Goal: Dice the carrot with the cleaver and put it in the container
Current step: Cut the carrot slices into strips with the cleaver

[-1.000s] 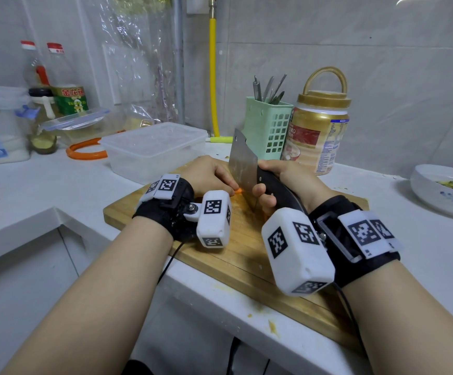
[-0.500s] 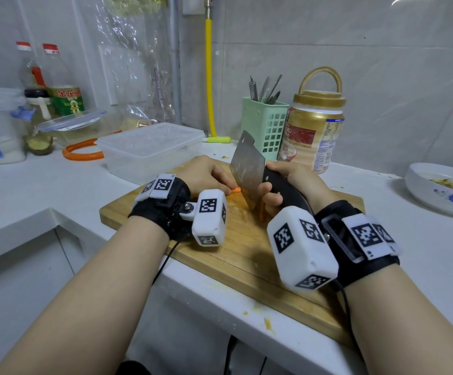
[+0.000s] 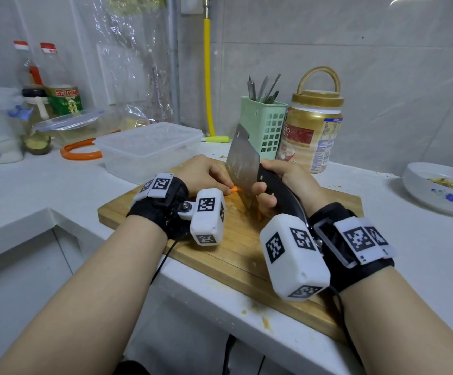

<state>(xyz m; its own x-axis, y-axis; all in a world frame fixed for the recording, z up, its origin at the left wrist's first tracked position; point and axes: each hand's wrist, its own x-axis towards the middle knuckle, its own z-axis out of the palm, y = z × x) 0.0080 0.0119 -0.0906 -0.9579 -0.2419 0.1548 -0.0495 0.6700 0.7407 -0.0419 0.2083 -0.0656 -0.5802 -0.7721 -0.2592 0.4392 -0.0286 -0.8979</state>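
Two hands at work over one wooden cutting board (image 3: 236, 255). Left hand (image 3: 203, 175): fingers curled down onto the carrot (image 3: 234, 189), pinning it to the board; only a small orange tip shows beside the blade. Right hand (image 3: 282, 185): clenched round the black handle of the cleaver (image 3: 243, 163), blade edge down on the board, touching the carrot. One further orange sliver (image 3: 259, 213) lies under the right hand's knuckles; whether it is a cut piece cannot be told. One clear plastic container (image 3: 149, 150), just beyond the board on the left, with no carrot visible inside. Status, as judged: cutting under way, dicing unfinished, transfer to the container not yet begun.
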